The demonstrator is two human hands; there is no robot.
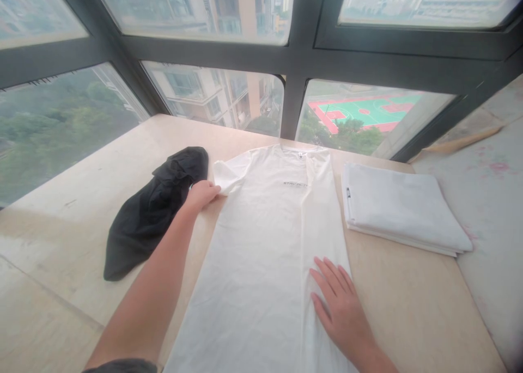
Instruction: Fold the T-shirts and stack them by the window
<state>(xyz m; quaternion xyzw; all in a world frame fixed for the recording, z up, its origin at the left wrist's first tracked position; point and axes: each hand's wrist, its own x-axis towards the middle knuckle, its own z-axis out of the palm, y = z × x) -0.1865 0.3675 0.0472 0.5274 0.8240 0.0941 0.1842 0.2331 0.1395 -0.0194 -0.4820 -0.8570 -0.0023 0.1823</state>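
Observation:
A white T-shirt point(261, 242) lies on the pale sill, its collar toward the window and small dark lettering on the chest. Its right side is folded inward over the front. With fingers pinched, my left hand point(203, 193) holds the edge of the left sleeve, close to a black cloth item. My right hand point(337, 302) rests flat on the folded right side of the shirt, lower down, fingers spread.
The crumpled black cloth point(155, 215) lies left of the shirt. A stack of folded white cloth point(400, 207) sits to the right, near the flowered wall point(494, 199). Dark window frames point(302, 62) border the far edge of the sill point(53, 237).

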